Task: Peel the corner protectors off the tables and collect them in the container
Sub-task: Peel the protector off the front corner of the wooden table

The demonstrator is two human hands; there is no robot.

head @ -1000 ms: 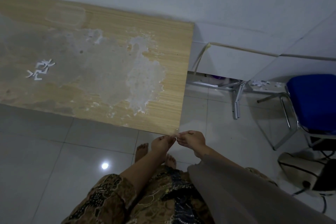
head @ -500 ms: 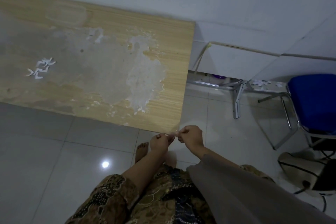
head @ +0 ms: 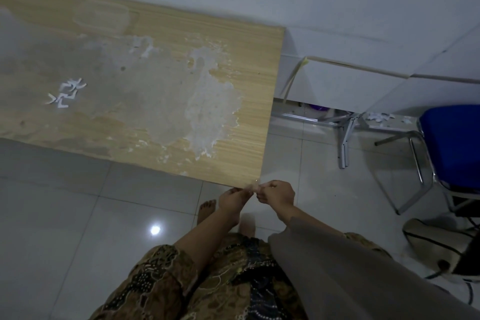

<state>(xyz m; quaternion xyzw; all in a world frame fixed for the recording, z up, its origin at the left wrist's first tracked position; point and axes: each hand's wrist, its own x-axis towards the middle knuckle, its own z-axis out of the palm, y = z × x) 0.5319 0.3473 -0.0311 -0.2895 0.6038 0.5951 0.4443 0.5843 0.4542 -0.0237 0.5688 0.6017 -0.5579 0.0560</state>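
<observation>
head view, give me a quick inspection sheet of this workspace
surface: wooden table, top worn with big pale scraped patches.
job's things: small translucent corner protector at the near right table corner; pile of white peeled pieces on the tabletop; container: nothing seen.
clutter: white scraps on the floor by a metal frame.
grips: left hand and right hand both pinch at the protector.
cables: dark cable on the floor, far right.
surroundings: blue chair, white wall, tiled floor.
</observation>
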